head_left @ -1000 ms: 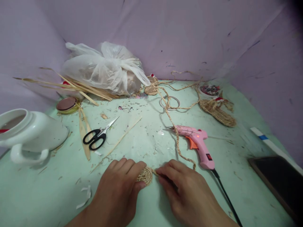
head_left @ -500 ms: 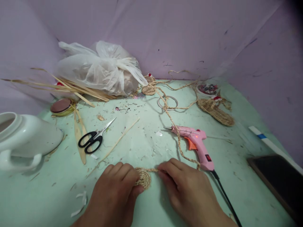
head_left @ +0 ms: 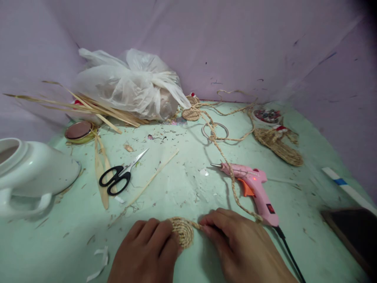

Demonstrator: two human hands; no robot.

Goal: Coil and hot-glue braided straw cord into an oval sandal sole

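The coiled braid disc lay on the person's side of the pink hot-glue gun and to its left. The left hand had its fingers curled over the disc's left part, closed on it, with the thumb mostly hidden. The right hand pinched the braid tail where it left the disc's upper right edge, thumb and fingertips drawn together with no visible gap.

If the left grip slackened, the outer turns could have sprung loose; a hard tug by the right could have pulled the spiral out of round. The long braided cord crossed over the gun's barrel just behind the nozzle; whether it joined the tail was hidden by the right hand. If so, a pull could have dragged the gun or brought fibre against a nozzle that, judging by the lit red light, was probably hot. Beyond the gun, the cord also tangled about a ring, where it could have snagged.
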